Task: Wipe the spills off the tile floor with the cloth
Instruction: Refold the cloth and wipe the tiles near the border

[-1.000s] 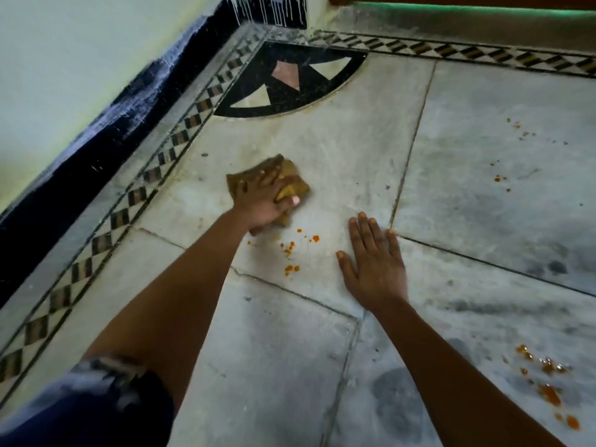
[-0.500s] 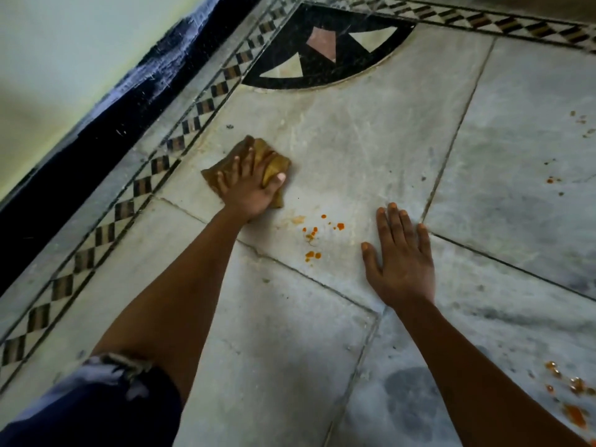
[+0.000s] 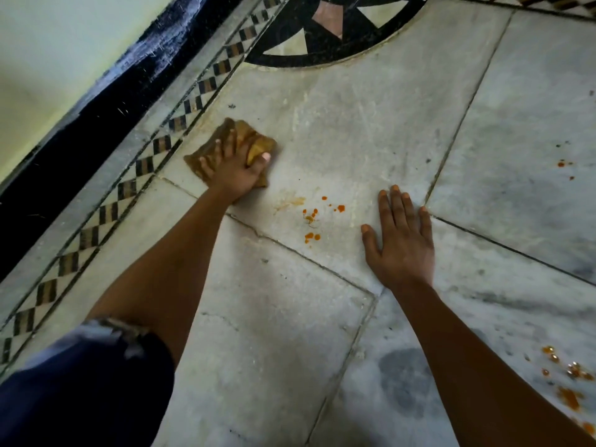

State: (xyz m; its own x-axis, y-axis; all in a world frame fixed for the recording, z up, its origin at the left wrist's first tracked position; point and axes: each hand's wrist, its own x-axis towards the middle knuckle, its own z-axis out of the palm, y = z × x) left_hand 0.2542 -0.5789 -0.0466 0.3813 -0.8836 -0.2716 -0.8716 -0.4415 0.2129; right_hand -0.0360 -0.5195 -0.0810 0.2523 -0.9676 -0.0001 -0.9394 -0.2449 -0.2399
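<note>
Marble floor (image 3: 322, 333) mostly unwiped: orange drops (image 3: 311, 217) beside the cloth (image 3: 245, 140), more at the right edge. Left hand (image 3: 233, 171) grasps the cloth near the checkered border; right hand (image 3: 401, 243) lies flat, released.

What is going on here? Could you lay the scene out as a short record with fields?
Setting: grey marble tile floor beside a black skirting board
Left hand: presses a crumpled brown cloth on the floor, thumb curled round its edge
Right hand: flat on the floor, fingers straight
Nearest spill: orange droplets between the hands, unwiped
Smear: faint yellowish streak near the cloth
Other spills: orange blobs lower right; orange specks far right
</note>
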